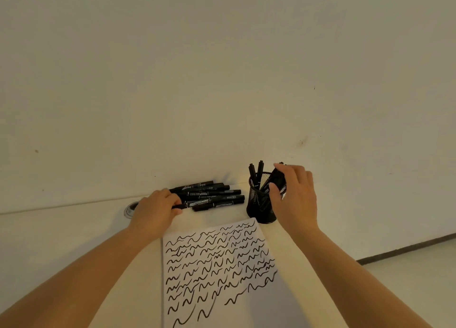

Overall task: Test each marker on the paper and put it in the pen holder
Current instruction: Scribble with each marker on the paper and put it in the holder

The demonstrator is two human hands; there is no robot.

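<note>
A pile of several black markers (209,194) lies on the table against the wall. My left hand (155,211) grips the left end of one marker at the front of that pile. To the right stands a black mesh pen holder (259,204) with two markers (256,172) upright in it. My right hand (296,194) holds a black marker (277,179) at the holder's rim, its lower end inside the mesh. The white paper (217,271) lies in front of me, covered with rows of black squiggles.
A round cable grommet (129,210) sits in the table left of my left hand. The pale wall (222,81) rises right behind the markers. The table's right edge (345,266) runs beside my right forearm, with floor beyond.
</note>
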